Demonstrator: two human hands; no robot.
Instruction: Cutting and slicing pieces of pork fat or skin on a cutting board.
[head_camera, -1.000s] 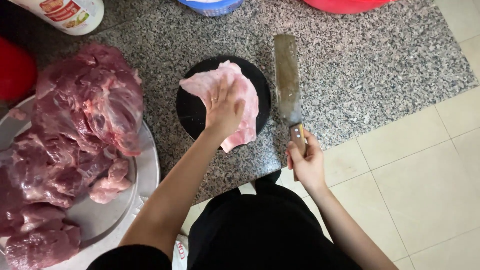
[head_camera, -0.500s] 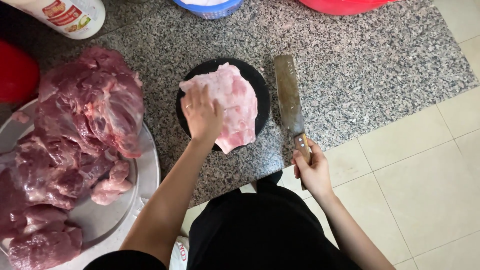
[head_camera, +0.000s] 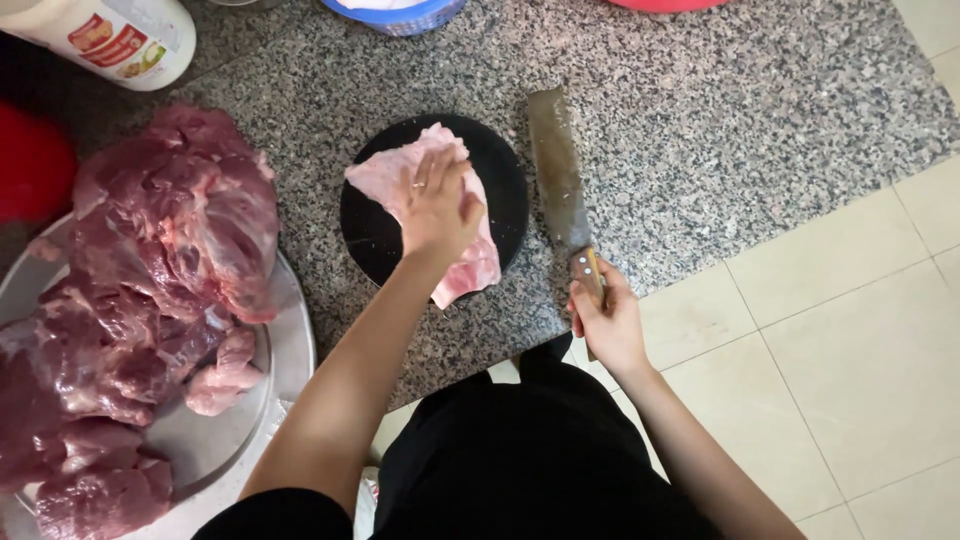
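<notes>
Right hand (head_camera: 608, 322): clenched round wooden handle of cleaver (head_camera: 558, 170); wrist low, near body; blade flat on counter (head_camera: 720, 120), tip pointing away, just right of board (head_camera: 505, 190).
Left hand (head_camera: 437, 205): released, palm down, fingers spread, pressing flat on pork (head_camera: 385, 180); forearm reaching forward from lower left; ring on one finger.
Pork: pale pink slab, on round black board, near edge overhanging the rim.
Risk: judged slippery; slab could slide under palm if pressed off-centre; fingers exposed if blade brought over before hand curls back.
Tray (head_camera: 290, 350): left, heaped with dark red meat (head_camera: 170, 230), apart from board.
Far: bottle (head_camera: 110, 35), blue tub (head_camera: 400, 12).
</notes>
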